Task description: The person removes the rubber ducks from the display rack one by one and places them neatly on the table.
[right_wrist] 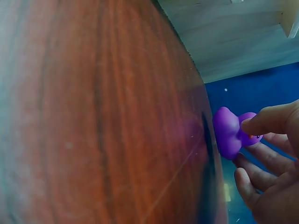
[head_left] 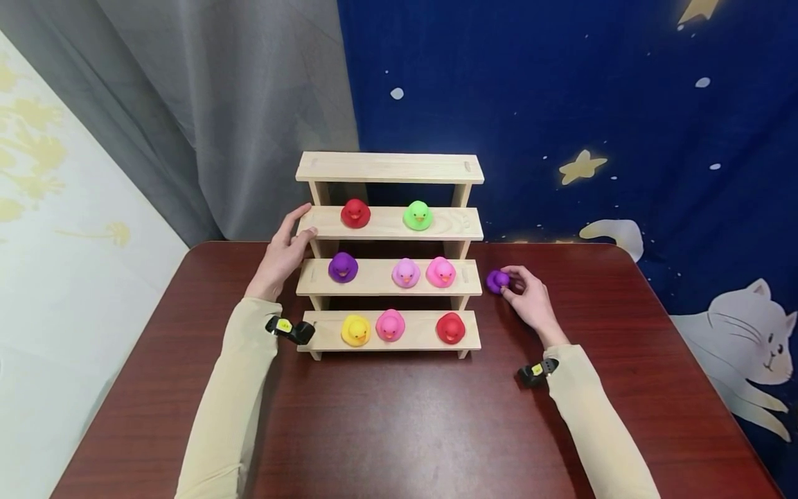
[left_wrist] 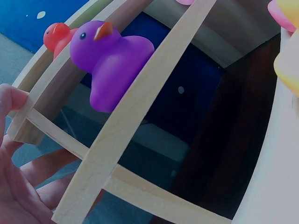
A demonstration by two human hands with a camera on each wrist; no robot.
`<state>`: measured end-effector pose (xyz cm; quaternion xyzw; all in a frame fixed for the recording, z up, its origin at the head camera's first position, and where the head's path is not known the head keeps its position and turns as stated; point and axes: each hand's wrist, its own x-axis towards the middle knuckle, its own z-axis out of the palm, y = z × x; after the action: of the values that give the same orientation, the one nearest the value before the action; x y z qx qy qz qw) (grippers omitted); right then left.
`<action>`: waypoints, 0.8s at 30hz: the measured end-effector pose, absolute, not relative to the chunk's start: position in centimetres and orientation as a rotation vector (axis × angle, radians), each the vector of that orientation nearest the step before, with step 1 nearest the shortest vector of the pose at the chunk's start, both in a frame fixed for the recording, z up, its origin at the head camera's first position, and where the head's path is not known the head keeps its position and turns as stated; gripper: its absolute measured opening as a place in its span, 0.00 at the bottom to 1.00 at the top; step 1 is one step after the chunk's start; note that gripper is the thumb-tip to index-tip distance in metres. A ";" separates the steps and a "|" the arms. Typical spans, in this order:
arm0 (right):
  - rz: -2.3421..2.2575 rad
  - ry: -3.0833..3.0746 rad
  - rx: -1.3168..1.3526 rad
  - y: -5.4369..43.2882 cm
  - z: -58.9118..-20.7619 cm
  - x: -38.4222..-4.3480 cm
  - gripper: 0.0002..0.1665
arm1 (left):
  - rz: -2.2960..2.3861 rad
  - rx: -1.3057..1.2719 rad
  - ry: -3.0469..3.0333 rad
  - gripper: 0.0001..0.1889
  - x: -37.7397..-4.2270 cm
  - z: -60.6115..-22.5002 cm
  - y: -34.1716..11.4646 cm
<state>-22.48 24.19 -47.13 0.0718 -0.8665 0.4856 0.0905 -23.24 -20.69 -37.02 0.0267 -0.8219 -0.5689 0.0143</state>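
Observation:
My left hand (head_left: 283, 258) grips the left end of a stepped wooden shelf (head_left: 389, 168), its thumb on the second board from the top. In the left wrist view, its other fingers (left_wrist: 44, 168) reach behind the shelf's side. Close to that hand, a purple rubber duck (head_left: 343, 267) sits on the third board. To the right of the shelf, my right hand (head_left: 530, 299) pinches another purple rubber duck (head_left: 497, 281) between thumb and fingers. The right wrist view shows this duck (right_wrist: 227, 133) tilted, right at the tabletop.
A red duck (head_left: 355, 213) and a green duck (head_left: 418, 216) share the second board. Two pink ducks sit right on the third board. Yellow (head_left: 355, 331), pink (head_left: 390, 326) and red (head_left: 451, 328) ducks line the lowest board. Curtains hang behind the brown table (head_left: 399, 423).

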 end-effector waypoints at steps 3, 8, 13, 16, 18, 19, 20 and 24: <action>1.461 -2.583 0.212 24.2 -47.4 -22.4 0.20 | -1.778 0.091 -2.552 0.28 -23.2 -36.9 -20.7; 1.501 -2.573 0.211 24.2 -47.6 -22.2 0.20 | -1.784 0.103 -2.546 0.28 -23.1 -36.8 -20.7; 1.505 -2.574 0.210 24.3 -47.7 -22.1 0.22 | -1.778 0.105 -2.547 0.27 -23.0 -36.9 -20.6; 1.510 -2.576 0.207 24.3 -47.8 -22.1 0.24 | -1.779 0.102 -2.546 0.27 -23.1 -37.0 -20.6; 1.520 -2.580 0.203 24.3 -47.8 -22.1 0.24 | -1.777 0.100 -2.548 0.27 -23.2 -37.0 -20.7; 1.525 -2.581 0.202 24.3 -47.8 -22.1 0.25 | -1.777 0.099 -2.548 0.27 -23.2 -37.1 -20.7; 1.531 -2.581 0.201 24.3 -47.8 -22.1 0.25 | -1.774 0.098 -2.551 0.27 -23.3 -37.1 -20.7; 1.533 -2.585 0.202 24.4 -47.7 -22.0 0.25 | -1.771 0.096 -2.553 0.27 -23.3 -37.2 -20.7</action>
<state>-22.01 24.41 -47.66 0.0671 -0.8563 0.5079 0.0647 -23.30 -20.72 -37.16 0.0310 -0.8212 -0.5695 0.0166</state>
